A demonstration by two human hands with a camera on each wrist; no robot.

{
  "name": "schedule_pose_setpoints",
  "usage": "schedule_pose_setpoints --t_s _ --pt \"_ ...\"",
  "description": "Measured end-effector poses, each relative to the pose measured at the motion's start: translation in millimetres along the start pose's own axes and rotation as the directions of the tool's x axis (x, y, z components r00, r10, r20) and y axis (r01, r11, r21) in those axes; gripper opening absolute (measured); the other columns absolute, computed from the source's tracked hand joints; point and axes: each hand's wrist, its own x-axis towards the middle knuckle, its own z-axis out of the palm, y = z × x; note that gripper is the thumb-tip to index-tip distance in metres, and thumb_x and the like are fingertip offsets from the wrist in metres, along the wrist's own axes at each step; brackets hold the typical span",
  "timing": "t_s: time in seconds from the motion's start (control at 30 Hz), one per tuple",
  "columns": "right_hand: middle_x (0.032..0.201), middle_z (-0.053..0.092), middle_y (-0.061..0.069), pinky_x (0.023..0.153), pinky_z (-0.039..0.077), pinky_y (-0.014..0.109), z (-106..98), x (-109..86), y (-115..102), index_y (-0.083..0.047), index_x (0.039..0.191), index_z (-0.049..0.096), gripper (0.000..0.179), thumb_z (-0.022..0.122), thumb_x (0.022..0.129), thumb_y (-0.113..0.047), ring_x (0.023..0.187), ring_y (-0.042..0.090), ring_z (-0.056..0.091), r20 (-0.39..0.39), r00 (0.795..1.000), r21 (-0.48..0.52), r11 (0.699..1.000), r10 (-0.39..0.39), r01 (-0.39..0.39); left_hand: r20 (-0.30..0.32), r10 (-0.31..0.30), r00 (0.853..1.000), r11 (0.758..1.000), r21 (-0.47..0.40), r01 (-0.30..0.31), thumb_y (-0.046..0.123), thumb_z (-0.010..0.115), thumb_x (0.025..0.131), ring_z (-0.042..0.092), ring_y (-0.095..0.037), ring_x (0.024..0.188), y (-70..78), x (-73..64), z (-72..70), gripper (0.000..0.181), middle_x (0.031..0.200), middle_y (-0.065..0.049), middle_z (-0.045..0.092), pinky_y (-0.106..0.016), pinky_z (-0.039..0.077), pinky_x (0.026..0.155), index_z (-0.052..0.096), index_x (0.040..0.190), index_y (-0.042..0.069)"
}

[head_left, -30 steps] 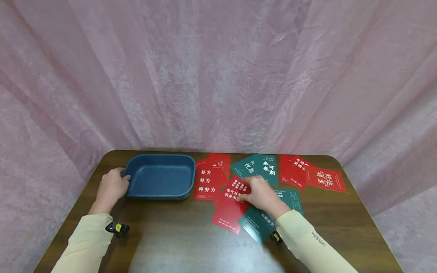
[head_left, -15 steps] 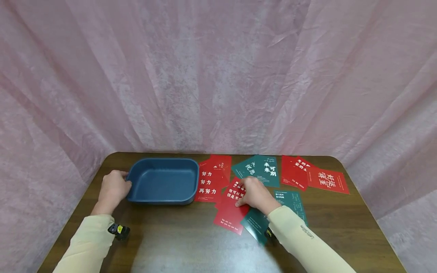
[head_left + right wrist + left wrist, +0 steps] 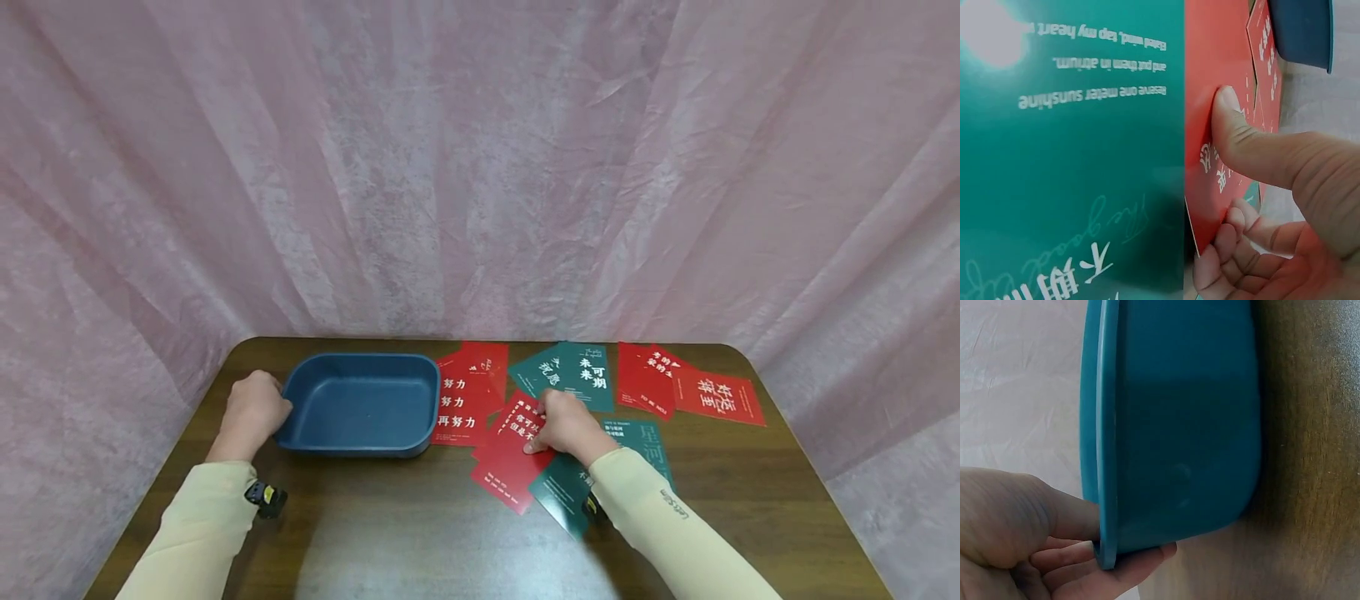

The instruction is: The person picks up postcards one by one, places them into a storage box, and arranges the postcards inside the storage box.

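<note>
My left hand (image 3: 255, 410) pinches the left end of a blue rectangular tray (image 3: 360, 448). In the left wrist view the thumb is inside the rim and the fingers (image 3: 1129, 572) are outside against the wall. My right hand (image 3: 566, 425) grips a red card (image 3: 504, 467) with white lettering, thumb (image 3: 1241, 140) flat on its face and curled fingers at its edge. That card overlaps other red ones. Under the right wrist lies a green card (image 3: 561, 493), which fills much of the right wrist view (image 3: 1072, 150). The fingertips beneath the red card are hidden.
Red cards (image 3: 457, 408) lie against the tray's right side. Green cards (image 3: 588, 375) spread behind the right hand, and another green card (image 3: 637, 442) lies by the sleeve. More red cards (image 3: 720, 396) are at the right. A pink curtain (image 3: 480, 167) hangs behind the wooden table (image 3: 375, 517).
The tray has slid slightly right and nearer with the left hand. The right hand has settled on the red card, whose near edge has turned a little.
</note>
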Motion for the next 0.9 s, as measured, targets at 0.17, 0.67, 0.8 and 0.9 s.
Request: schedule_pose_setpoints --t_s 0.17,0.67,0.8,0.9 --pt "0.087 0.057 0.005 0.058 0.049 0.028 -2 0.5 2 -0.009 0.093 0.058 0.056 0.09 0.054 -0.034 0.084 0.021 0.052 0.007 1.0 -0.005 1.0 -0.002 0.002 0.011 -0.013 1.0 1.0 0.005 0.013 0.003 0.05 0.073 0.037 -0.017 0.05 1.2 0.6 1.2 0.03 0.048 0.004 0.03 -0.027 0.03 0.043 0.038 0.049 0.015" --pt "0.072 0.056 0.001 0.052 0.042 0.028 -14 -2.8 3 -0.01 0.083 0.057 0.053 0.088 0.054 -0.042 0.067 0.017 0.052 -0.089 0.995 -0.079 0.996 -0.038 0.031 0.008 -0.035 0.999 0.999 -0.012 0.035 0.007 0.054 0.078 0.047 -0.021 0.053 3.7 -5.0 0.6 0.026 0.05 -0.003 0.046 -0.029 0.038 0.045 0.052 0.052 0.009" --pt "0.077 0.057 0.002 0.052 0.045 0.027 -19 -3.8 2 -0.01 0.088 0.058 0.053 0.088 0.056 -0.039 0.071 0.017 0.053 -0.104 0.994 -0.07 0.997 -0.024 0.017 0.022 -0.052 0.998 0.998 -0.025 0.052 0.007 0.054 0.08 0.05 -0.022 0.053 4.9 -8.9 -0.5 0.022 0.055 -0.007 0.052 -0.03 0.041 0.044 0.058 0.058 0.004" --pt "0.083 0.059 0.003 0.053 0.046 0.027 -23 -4.6 2 -0.01 0.093 0.059 0.052 0.088 0.058 -0.035 0.075 0.018 0.054 -0.112 0.993 -0.029 0.999 -0.02 0.017 0.025 -0.06 0.998 0.998 -0.029 0.061 0.006 0.054 0.08 0.05 -0.021 0.052 4.6 -9.8 0.4 0.024 0.053 -0.007 0.049 -0.029 0.04 0.044 0.055 0.056 0.005"
